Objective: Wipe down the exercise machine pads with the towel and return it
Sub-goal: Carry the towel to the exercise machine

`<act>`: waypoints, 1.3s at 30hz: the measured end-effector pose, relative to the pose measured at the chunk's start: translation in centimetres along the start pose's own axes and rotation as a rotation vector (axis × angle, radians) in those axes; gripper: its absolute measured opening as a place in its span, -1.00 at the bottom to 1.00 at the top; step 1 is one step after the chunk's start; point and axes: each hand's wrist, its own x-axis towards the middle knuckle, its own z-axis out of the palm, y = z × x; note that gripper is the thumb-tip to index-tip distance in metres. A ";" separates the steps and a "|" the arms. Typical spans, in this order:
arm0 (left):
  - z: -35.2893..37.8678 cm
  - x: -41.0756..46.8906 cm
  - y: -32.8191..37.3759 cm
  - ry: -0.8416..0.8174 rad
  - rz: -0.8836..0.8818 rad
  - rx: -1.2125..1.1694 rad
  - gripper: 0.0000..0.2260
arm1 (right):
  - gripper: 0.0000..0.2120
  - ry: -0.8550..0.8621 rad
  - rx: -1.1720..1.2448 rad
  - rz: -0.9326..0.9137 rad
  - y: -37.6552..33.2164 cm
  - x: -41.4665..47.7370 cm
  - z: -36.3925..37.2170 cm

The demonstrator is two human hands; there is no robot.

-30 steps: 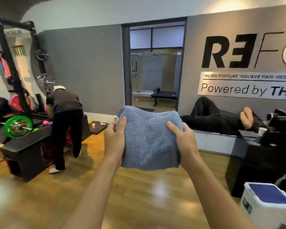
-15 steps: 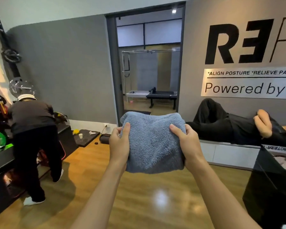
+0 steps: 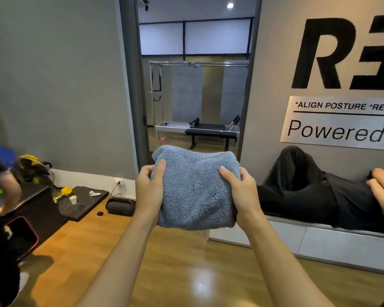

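A folded grey-blue towel (image 3: 195,191) is held up in front of me at chest height. My left hand (image 3: 149,189) grips its left edge and my right hand (image 3: 239,191) grips its right edge, thumbs on the front face. Beyond the towel, through an open doorway, stands an exercise machine (image 3: 200,128) with a black padded bench and a white metal frame. It is in the far room, well away from my hands.
A person in black (image 3: 319,193) lies on a low white bench (image 3: 319,242) along the right wall. Another person (image 3: 0,185) stands at the left edge by black equipment. A black mat (image 3: 80,202) with small items and a dark speaker (image 3: 120,207) lie on the wooden floor.
The view has moved forward and turned right toward the doorway. The standing person has slid to the left edge. Both hands keep the same hold on the towel.
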 end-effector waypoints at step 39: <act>46.8 112.9 -43.3 -0.024 -0.109 0.073 -0.73 | -0.80 0.063 -0.103 0.097 36.7 120.5 23.8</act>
